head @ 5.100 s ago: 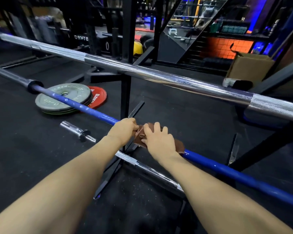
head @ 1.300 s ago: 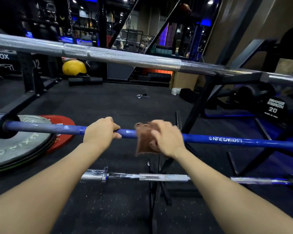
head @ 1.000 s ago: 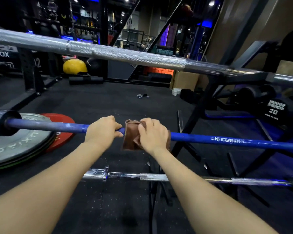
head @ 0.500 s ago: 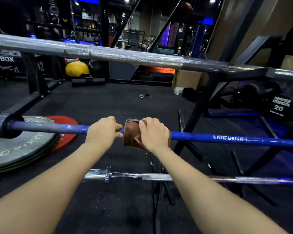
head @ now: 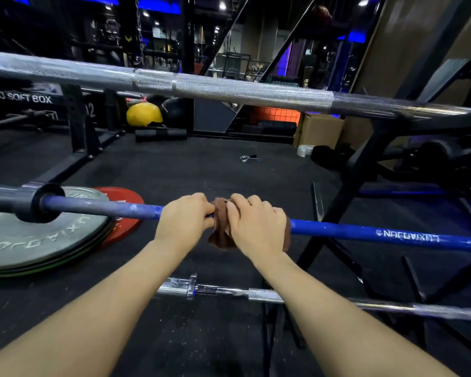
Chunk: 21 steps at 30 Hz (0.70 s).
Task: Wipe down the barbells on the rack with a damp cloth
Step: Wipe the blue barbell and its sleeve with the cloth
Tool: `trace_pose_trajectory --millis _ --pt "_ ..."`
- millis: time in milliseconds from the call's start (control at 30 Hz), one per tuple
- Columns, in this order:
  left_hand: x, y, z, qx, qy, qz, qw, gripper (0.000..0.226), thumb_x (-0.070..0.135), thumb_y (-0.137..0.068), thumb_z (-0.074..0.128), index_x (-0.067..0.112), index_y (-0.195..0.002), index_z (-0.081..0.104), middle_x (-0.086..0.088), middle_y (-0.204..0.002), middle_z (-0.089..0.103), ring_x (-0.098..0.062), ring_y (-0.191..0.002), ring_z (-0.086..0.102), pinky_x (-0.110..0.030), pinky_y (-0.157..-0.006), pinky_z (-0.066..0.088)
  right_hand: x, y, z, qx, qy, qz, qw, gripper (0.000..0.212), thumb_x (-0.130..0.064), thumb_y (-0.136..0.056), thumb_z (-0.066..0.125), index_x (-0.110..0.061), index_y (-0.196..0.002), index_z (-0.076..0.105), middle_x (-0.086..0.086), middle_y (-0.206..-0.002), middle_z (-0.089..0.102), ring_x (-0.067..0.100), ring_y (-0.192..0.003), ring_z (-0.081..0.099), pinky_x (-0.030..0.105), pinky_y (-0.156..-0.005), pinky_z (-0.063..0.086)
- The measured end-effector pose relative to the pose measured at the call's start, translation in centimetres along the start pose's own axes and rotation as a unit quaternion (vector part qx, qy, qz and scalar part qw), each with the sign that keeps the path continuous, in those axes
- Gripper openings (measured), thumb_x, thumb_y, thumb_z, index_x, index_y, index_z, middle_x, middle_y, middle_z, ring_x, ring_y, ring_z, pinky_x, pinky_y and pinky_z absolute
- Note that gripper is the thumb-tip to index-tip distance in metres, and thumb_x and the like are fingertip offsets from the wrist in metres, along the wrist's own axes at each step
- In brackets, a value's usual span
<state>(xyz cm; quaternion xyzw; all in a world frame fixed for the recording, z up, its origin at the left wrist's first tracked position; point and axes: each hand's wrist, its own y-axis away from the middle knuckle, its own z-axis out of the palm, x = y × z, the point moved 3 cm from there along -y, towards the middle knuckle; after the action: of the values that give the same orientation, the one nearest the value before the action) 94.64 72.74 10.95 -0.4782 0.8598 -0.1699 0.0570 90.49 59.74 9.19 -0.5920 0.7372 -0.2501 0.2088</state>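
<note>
Left hand (head: 184, 223) curls its grip around the blue barbell (head: 365, 233). Right hand (head: 257, 228) beside it clamps the brown cloth (head: 220, 227) onto the bar

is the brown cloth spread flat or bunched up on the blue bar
Bunched up: the brown cloth is wrapped around the blue barbell, crumpled under the right hand, with a fold hanging below.

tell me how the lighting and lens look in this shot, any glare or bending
Head view: dim gym with blue and orange background glow; bright highlights glint on the knurled silver barbell and the lower chrome barbell; the wide-angle lens bows both, and the blue painted barbell, into slight curves; the right hand on the brown cloth and the left hand look evenly lit and fairly sharp.
</note>
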Motion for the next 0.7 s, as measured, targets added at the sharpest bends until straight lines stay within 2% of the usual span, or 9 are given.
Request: trace_pose_trajectory --millis 133,233,333,400,500,533,633,667,700 --pt "-0.4 0.3 -0.6 -0.044 0.031 0.017 0.998 0.021 0.032 -0.092 0.054 0.017 -0.103 0.063 -0.001 -0.107 0.055 -0.024 -0.102 0.055 -0.035 -0.076 0.045 2.0 0.0 -0.1 -0.045 -0.014 -0.095 0.994 0.041 -0.052 -0.097 0.026 -0.039 -0.129 0.049 0.002 -0.102 0.06 0.029 -0.084 0.061 0.036 -0.063 0.04" --pt "-2.5 1.1 -1.0 -0.048 0.034 -0.009 0.998 0.029 0.037 -0.091 0.056 0.023 -0.116 0.062 0.002 -0.113 0.053 -0.019 -0.11 0.049 -0.039 -0.085 0.046 4.6 2.4 0.0 0.033 -0.043 -0.085 0.995 0.042 -0.047 -0.091 0.035 -0.037 -0.125 0.058 0.005 -0.115 0.06 0.028 -0.091 0.062 0.039 -0.075 0.048" --pt "-3.7 1.6 -0.9 -0.037 0.011 -0.018 0.999 0.032 0.042 -0.093 0.051 0.025 -0.118 0.061 0.003 -0.112 0.053 -0.017 -0.107 0.049 -0.036 -0.081 0.045 4.6 4.0 0.7 0.073 -0.033 -0.046 0.996 0.044 -0.051 -0.091 0.039 -0.031 -0.125 0.059 0.011 -0.129 0.054 0.03 -0.111 0.054 0.045 -0.095 0.039" --pt "-3.5 1.4 -0.9 -0.024 -0.01 -0.013 1.0 0.031 0.045 -0.093 0.049 0.027 -0.115 0.062 0.005 -0.111 0.054 -0.017 -0.106 0.05 -0.032 -0.074 0.04 2.4 3.4 0.6 0.042 -0.02 -0.019 0.999 0.053 -0.064 -0.087 0.037 -0.031 -0.12 0.061 0.01 -0.125 0.057 0.031 -0.109 0.055 0.046 -0.092 0.036" --pt "-3.6 1.2 -0.5 -0.019 -0.026 -0.01 0.999 0.029 0.044 -0.094 0.047 0.029 -0.114 0.062 0.005 -0.112 0.054 -0.018 -0.105 0.051 -0.032 -0.072 0.039 -1.3 1.0 0.5 0.008 0.062 -0.044 0.997 0.054 -0.07 -0.085 0.032 -0.032 -0.103 0.066 0.005 -0.098 0.062 0.029 -0.081 0.06 0.038 -0.07 0.039" --pt "-3.8 1.2 -0.5 -0.014 -0.024 -0.008 1.0 0.029 0.043 -0.095 0.046 0.029 -0.115 0.063 0.004 -0.111 0.054 -0.018 -0.104 0.052 -0.033 -0.073 0.04 -2.1 -0.5 0.0 -0.037 0.048 -0.05 0.997 0.053 -0.069 -0.088 0.029 -0.032 -0.098 0.065 0.004 -0.095 0.061 0.029 -0.08 0.061 0.036 -0.068 0.038" --pt "-4.0 1.4 -0.7 -0.009 -0.006 -0.013 1.0 0.032 0.047 -0.096 0.042 0.033 -0.113 0.064 0.003 -0.106 0.055 -0.02 -0.098 0.054 -0.034 -0.071 0.042 -2.3 -3.9 0.5 -0.249 -0.123 -0.009 0.961 0.05 -0.062 -0.094 0.028 -0.03 -0.103 0.064 0.002 -0.109 0.064 0.031 -0.1 0.06 0.037 -0.077 0.038" --pt "-3.9 1.5 -0.7 -0.009 -0.004 -0.014 1.0 0.032 0.048 -0.095 0.042 0.033 -0.113 0.064 0.003 -0.105 0.055 -0.02 -0.097 0.054 -0.034 -0.07 0.042 -2.1 -4.2 0.6 -0.279 -0.145 0.001 0.949 0.047 -0.06 -0.095 0.029 -0.031 -0.105 0.064 0.002 -0.112 0.064 0.031 -0.103 0.059 0.037 -0.078 0.038" --pt "-3.9 1.5 -0.9 -0.012 -0.008 -0.018 1.0 0.032 0.048 -0.095 0.042 0.032 -0.113 0.064 0.004 -0.106 0.055 -0.019 -0.098 0.054 -0.034 -0.07 0.042 -1.9 -3.7 0.5 -0.257 -0.132 -0.015 0.957 0.045 -0.058 -0.096 0.029 -0.031 -0.106 0.063 0.002 -0.11 0.064 0.031 -0.101 0.06 0.037 -0.077 0.038"
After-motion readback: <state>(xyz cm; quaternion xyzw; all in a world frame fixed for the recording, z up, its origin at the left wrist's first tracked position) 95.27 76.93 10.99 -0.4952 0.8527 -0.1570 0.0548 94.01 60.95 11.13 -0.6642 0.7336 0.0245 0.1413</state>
